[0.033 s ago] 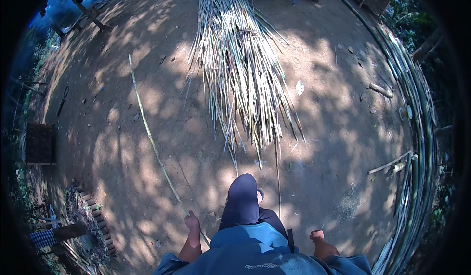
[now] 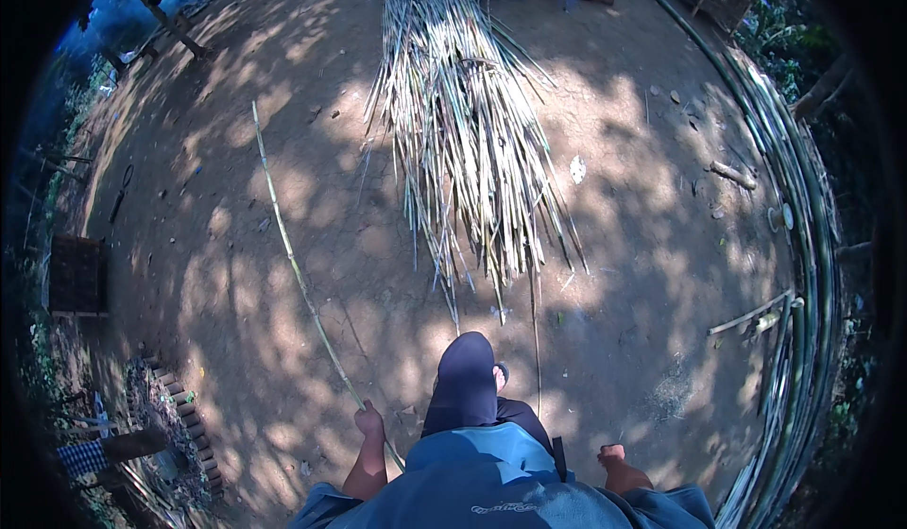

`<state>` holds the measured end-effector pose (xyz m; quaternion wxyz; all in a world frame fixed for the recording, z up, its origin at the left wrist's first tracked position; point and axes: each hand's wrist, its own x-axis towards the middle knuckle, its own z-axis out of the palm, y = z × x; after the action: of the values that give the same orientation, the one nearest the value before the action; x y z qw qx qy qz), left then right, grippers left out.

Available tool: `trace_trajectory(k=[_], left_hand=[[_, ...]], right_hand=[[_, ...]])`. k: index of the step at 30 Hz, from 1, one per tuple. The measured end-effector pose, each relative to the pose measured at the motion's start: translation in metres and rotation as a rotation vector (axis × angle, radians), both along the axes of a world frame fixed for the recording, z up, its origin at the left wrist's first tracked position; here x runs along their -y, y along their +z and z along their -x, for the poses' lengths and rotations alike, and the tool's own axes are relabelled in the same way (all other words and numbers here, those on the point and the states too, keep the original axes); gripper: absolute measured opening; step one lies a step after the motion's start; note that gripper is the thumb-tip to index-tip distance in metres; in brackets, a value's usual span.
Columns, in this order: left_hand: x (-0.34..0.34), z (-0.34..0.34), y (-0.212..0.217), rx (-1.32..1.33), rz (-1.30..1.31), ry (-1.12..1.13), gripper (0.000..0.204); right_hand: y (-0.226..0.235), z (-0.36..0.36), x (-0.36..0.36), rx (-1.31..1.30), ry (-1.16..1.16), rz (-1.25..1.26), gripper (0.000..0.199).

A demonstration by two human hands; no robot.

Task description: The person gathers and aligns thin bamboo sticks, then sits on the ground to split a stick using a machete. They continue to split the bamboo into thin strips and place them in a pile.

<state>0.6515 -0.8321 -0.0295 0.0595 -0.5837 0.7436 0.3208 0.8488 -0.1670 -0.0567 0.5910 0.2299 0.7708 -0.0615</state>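
Note:
My left hand (image 2: 369, 421) is closed around a long, thin bamboo pole (image 2: 300, 274). The pole slants forward and to the left over the dirt, and its rear end passes behind my hand toward my side. On my right, my right hand (image 2: 611, 454) hangs beside my body with its fingers curled in, and I see nothing in it. In front of me a big heap of thin bamboo poles (image 2: 472, 151) lies lengthwise on the ground, its near ends fanned out close to my raised knee (image 2: 465, 383). One thin stick (image 2: 537, 340) reaches from the heap toward my right leg.
Long green bamboo stems (image 2: 811, 236) curve along the right side. Short cut pieces (image 2: 746, 312) and a stubby log (image 2: 733, 174) lie near them. At left are a dark wooden box (image 2: 77, 276) and a round-edged bed (image 2: 189, 425). Trees stand at far left.
The far end of the pole in my left hand has shifted slightly to the right. My left hand has risen a little in the picture; my right hand stays almost still.

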Motion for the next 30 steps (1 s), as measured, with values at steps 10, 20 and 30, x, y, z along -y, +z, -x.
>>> trace_trajectory(k=[10, 20, 30], left_hand=[[0.128, -0.001, -0.016, 0.003, -0.025, 0.184, 0.052], [0.345, -0.008, -0.005, 0.200, -0.033, 0.153, 0.056], [0.435, 0.261, 0.063, 0.169, -0.046, 0.418, 0.047]], right_hand=[[0.010, 0.185, 0.214, -0.756, -1.001, 0.330, 0.008], [0.024, 0.488, 0.462, -0.816, -0.533, 0.578, 0.016], [0.016, 0.577, 0.552, -0.896, -0.687, 0.593, 0.018]])
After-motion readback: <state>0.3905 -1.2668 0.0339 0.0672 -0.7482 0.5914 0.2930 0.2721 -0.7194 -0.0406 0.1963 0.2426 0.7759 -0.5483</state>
